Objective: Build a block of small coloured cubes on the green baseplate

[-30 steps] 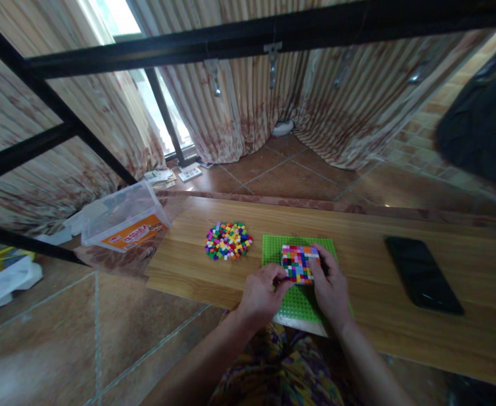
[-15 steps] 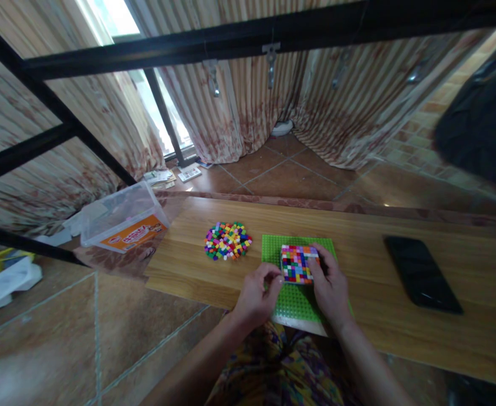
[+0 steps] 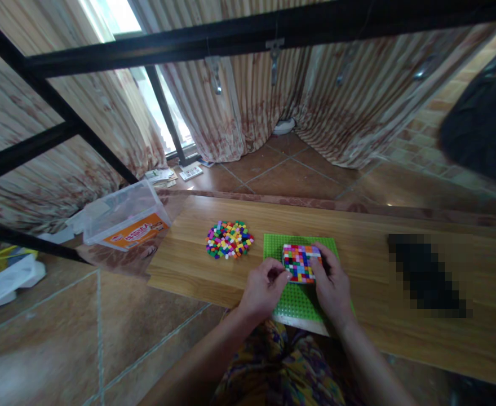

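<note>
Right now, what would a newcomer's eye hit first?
Probably the multicoloured brick block above the bright green baseplate, with the right hand holding its right side and the left hand at its near left corner. Next, the pile of small loose bricks on the wooden table, left of the baseplate. Then the clear bin with its orange label, by the table's left end.

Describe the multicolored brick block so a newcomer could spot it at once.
On the wooden table lies a green studded baseplate. Over it, the right hand grips the multicolored brick block, a compact rectangular mosaic, unlike the loose brick pile farther left.
</note>
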Action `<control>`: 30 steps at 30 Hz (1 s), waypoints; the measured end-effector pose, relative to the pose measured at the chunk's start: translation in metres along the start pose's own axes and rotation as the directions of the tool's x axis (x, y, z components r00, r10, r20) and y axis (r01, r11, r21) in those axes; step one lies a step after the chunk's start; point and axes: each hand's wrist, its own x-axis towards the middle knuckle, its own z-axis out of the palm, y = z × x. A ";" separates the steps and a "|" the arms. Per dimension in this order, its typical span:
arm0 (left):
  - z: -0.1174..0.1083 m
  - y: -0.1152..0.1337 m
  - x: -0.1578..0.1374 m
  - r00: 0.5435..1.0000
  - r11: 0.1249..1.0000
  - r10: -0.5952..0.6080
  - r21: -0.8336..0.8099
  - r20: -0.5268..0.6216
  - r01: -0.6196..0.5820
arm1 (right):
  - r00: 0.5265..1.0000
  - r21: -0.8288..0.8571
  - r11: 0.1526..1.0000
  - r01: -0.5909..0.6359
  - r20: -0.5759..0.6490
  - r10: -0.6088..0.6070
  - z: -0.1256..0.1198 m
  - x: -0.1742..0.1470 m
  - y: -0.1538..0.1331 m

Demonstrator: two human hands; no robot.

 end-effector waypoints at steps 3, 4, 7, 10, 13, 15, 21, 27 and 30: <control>0.001 -0.001 0.000 1.000 1.000 0.007 0.004 -0.004 -0.007 | 1.000 0.001 1.000 0.009 -0.006 -0.009 0.000 0.000 0.001; 0.001 -0.002 0.001 1.000 1.000 0.010 0.004 -0.006 -0.010 | 1.000 0.003 1.000 0.009 -0.006 -0.009 0.001 0.001 0.001; 0.002 -0.001 0.001 1.000 1.000 0.018 -0.002 -0.012 -0.018 | 1.000 0.007 1.000 0.008 -0.004 -0.008 0.001 0.001 0.002; 0.002 0.000 0.001 0.999 1.000 0.025 -0.005 -0.021 -0.025 | 1.000 0.003 1.000 0.014 -0.004 -0.014 0.001 0.000 0.001; 0.003 0.000 0.001 0.999 0.999 0.035 -0.008 -0.027 -0.036 | 1.000 0.002 1.000 0.017 0.000 -0.017 0.001 0.000 0.000; 0.004 -0.001 0.002 0.999 0.999 0.043 -0.010 -0.026 -0.044 | 1.000 -0.001 1.000 0.011 0.003 -0.011 0.000 0.000 -0.001; 0.008 -0.004 0.002 0.998 0.999 0.051 -0.016 -0.047 -0.052 | 1.000 0.004 1.000 -0.005 0.002 0.005 0.001 0.001 0.002; 0.002 -0.007 0.000 0.996 0.996 0.084 -0.027 -0.005 -0.084 | 1.000 0.024 1.000 -0.003 -0.002 0.003 0.002 0.001 0.005; -0.005 -0.014 -0.001 0.984 0.985 0.161 -0.075 0.072 -0.156 | 1.000 0.032 0.999 0.004 -0.012 -0.004 0.003 0.000 0.005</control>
